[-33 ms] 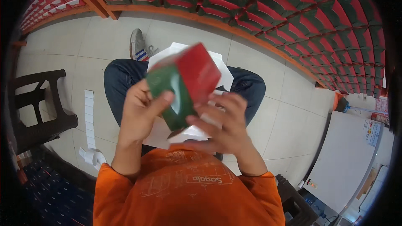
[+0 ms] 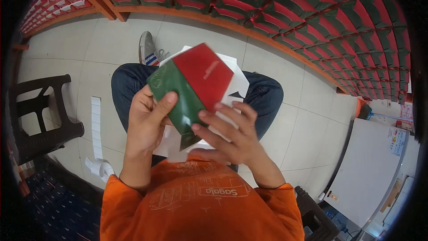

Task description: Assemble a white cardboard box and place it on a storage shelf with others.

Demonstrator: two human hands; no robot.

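A red and green cardboard carton (image 2: 206, 76), with a glossy green panel and a red panel bearing small pale print, is tilted above my lap. My left hand (image 2: 151, 116) grips its left side, thumb pressed flat on the green panel and the other fingers behind. At the lower right edge is my right hand (image 2: 234, 134), its fingers spread and their tips touching the carton. Its thumb is blurred near the bottom corner. Underneath, white cardboard pieces (image 2: 240, 80) with cut corners rest across my legs, largely hidden by the carton.
Stacked red and green cartons (image 2: 285, 13) fill an orange-framed rack ahead. A dark plastic stool (image 2: 40, 127) stands left, beside a strip of white labels (image 2: 96, 125) on the tiled floor. At right is a pale box-shaped appliance (image 2: 363, 169). A grey shoe (image 2: 147, 49) shows ahead.
The carton has turned slightly and shifted a little left, and its red panel now faces up more squarely. Both hands stay at about the same places on it.
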